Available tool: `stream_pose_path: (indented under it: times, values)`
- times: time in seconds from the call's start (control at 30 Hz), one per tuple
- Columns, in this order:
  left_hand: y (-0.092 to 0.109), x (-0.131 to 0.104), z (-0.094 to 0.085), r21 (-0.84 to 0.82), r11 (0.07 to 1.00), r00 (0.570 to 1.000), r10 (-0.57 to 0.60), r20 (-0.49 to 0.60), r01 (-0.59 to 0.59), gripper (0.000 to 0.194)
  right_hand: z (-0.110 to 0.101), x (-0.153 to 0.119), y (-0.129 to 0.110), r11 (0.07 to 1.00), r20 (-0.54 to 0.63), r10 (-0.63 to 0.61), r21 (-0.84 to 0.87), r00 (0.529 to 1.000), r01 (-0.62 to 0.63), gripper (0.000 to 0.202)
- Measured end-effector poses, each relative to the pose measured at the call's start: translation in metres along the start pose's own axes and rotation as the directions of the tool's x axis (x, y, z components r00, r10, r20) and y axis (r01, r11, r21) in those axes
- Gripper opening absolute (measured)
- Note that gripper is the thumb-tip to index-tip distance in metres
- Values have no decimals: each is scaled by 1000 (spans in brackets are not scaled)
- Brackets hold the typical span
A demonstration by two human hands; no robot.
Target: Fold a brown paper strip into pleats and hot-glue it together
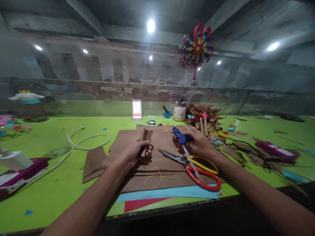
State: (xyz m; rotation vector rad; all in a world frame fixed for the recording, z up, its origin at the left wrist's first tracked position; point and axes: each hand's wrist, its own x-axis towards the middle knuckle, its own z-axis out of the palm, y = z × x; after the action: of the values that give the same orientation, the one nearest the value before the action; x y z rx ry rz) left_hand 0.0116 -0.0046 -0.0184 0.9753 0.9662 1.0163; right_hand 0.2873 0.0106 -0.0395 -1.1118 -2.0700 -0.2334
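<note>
My left hand is closed round a folded piece of brown paper, held upright over the brown paper sheets. A thin yellow string curls below that hand on the sheets. In my right hand is a blue glue gun, its nozzle pointing up and left, with a clear glue stick sticking out toward me. Large scissors with one red and one yellow handle lie beneath it, blades toward the left hand. Some of the right fingers are hidden behind the gun.
Brown paper bundles and scraps lie at the right back, near a jar. A white cable loops on the left from a purple power strip. Another power strip lies right. Blue paper edges the front.
</note>
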Motion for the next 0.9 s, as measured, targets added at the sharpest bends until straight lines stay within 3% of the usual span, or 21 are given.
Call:
stream_pose_path:
  times: [0.1,0.2,0.27,0.33,0.4,0.5,0.7,0.9]
  values:
    - [-3,1,0,1,1000,1000,18,8,-18,6,-6,5,-10,990,-81,67,128,994,-56,27]
    - [-4,0,0,-27,1000,999,-4,48,6,8,-13,9,-27,930,-76,131,355,988,-96,26]
    - [-4,-1,1,-45,999,998,-27,53,30,10,-16,12,-39,828,-24,229,530,973,-182,29]
    - [-4,-2,1,-42,999,999,-26,36,27,9,-18,16,-49,690,100,328,653,939,-311,33]
    - [-5,-3,2,-23,1000,1000,-8,30,9,7,-18,20,-55,555,208,394,723,895,-412,35]
    - [-6,-4,2,-3,1000,999,15,38,-15,5,-13,26,-58,427,263,457,773,850,-469,35]
    - [-8,-5,5,18,1000,999,23,42,-24,4,-6,19,-49,377,357,437,761,826,-528,34]
    - [-9,-5,6,39,999,996,-35,82,32,11,-14,14,-42,333,371,368,804,853,-493,30]
